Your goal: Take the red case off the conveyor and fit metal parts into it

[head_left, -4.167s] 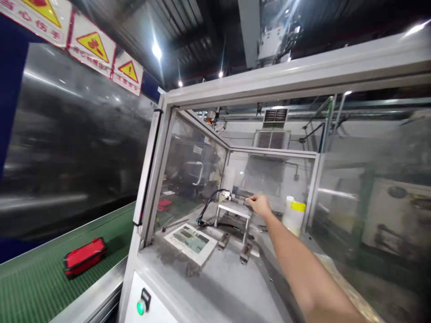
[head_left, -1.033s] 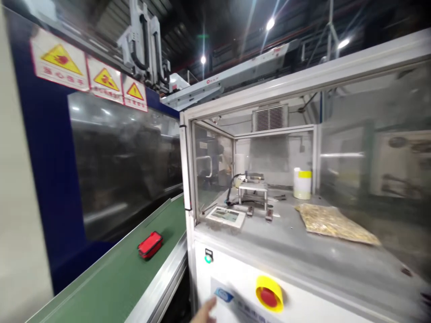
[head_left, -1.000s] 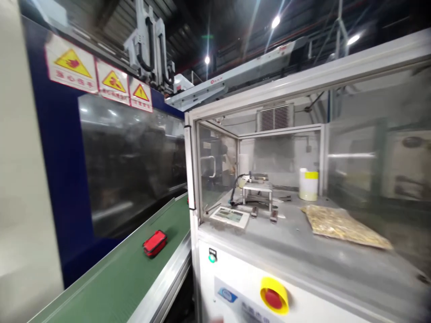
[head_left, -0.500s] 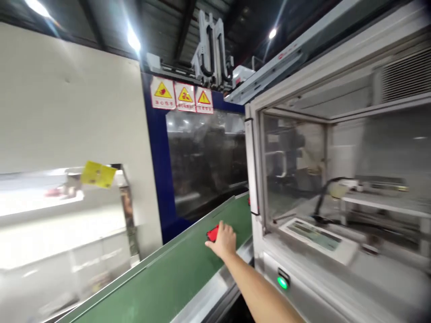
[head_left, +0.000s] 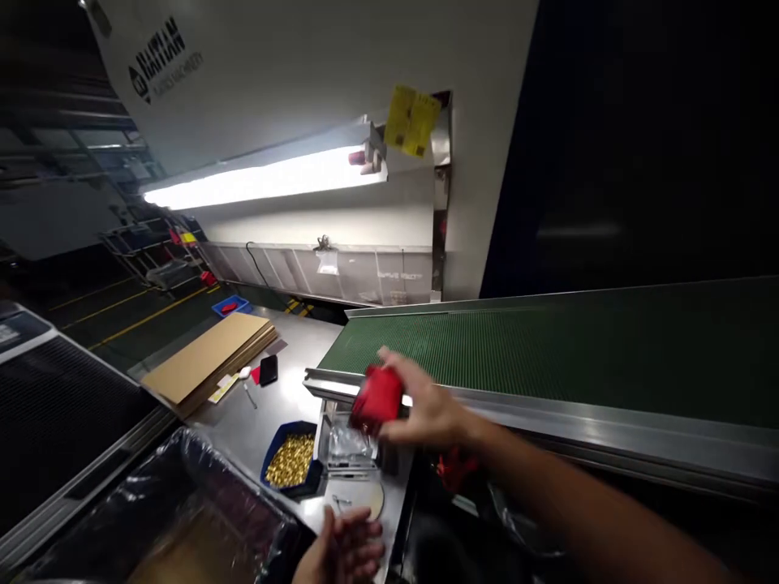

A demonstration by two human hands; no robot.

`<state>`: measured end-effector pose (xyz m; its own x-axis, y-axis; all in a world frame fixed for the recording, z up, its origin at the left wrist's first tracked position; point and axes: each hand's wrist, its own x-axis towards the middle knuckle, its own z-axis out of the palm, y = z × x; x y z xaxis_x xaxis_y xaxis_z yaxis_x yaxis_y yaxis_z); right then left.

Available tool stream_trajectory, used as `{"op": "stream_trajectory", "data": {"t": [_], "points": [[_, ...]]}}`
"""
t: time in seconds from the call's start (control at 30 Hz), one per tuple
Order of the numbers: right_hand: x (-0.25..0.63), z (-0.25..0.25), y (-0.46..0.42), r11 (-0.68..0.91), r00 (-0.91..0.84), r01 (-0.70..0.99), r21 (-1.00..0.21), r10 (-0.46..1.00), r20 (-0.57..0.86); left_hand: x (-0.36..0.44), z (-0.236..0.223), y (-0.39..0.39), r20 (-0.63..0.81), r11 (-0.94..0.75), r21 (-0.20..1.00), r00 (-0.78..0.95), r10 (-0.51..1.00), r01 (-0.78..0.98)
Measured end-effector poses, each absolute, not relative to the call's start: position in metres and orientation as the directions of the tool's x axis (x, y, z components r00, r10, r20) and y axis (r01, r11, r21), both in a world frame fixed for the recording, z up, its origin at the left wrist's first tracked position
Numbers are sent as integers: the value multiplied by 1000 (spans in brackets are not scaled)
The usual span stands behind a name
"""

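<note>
Tray of brass bits (head_left: 290,460) — probably inserts — beside cardboard (head_left: 207,357).

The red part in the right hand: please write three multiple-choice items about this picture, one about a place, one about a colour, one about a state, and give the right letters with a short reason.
1. Where is the blue tray of gold pieces?
A. on the green conveyor belt
B. on the steel table, left of the clear fixture
C. on the cardboard stack

2. What colour is the part held by the right hand?
A. red
B. yellow
C. white

3. What is the state of the left hand?
A. it holds the red part
B. it grips the cardboard
C. it is low at the frame edge, holding nothing that shows

Answers:
1 B, the tray rests on the steel table beside the clear fixture.
2 A, the part between the fingers is bright red.
3 C, the left hand is curled near the table edge, with no object seen in it.
</note>
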<state>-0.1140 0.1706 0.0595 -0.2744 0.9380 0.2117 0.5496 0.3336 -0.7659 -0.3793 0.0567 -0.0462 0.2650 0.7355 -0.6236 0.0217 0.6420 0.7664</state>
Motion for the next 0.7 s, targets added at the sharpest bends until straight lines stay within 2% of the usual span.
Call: {"op": "stream_trajectory", "data": {"t": [0.03,0.07,0.17,0.23,0.3,0.37,0.4,0.43,0.5,0.57,0.7], "points": [[-146,45,153,464,-469,371,-804,841,269,-382,-42,63,-606,655,748,296,739,-104],[-172,32,135,524,-599,263,-810,747,288,-385,-36,66,-574,662,693,336,747,-285],[-220,8,98,568,-696,153,-809,643,319,-399,-17,66,-496,605,431,385,779,-669],[-229,-4,92,512,-693,123,-850,658,296,-412,-9,62,-481,589,331,405,778,-737],[-232,-25,97,385,-657,85,-919,715,239,-428,-9,62,-471,601,312,429,771,-736],[-236,-61,107,181,-500,151,-972,862,83,-446,-14,66,-464,624,341,451,762,-703],[-239,-85,113,37,-343,235,-971,938,-47,-454,-17,70,-460,632,359,458,760,-687],[-244,-112,118,-171,-85,365,-915,973,-216,-464,-21,75,-453,635,376,464,761,-674],[-258,-165,128,-405,188,466,-787,914,-359,-482,-27,86,-439,637,393,474,763,-663],[-273,-210,134,-600,397,489,-634,800,-450,-503,-31,98,-439,643,387,482,758,-661],[-294,-263,137,-799,587,435,-415,601,-542,-545,-35,120,-434,692,344,546,716,-635]]}}
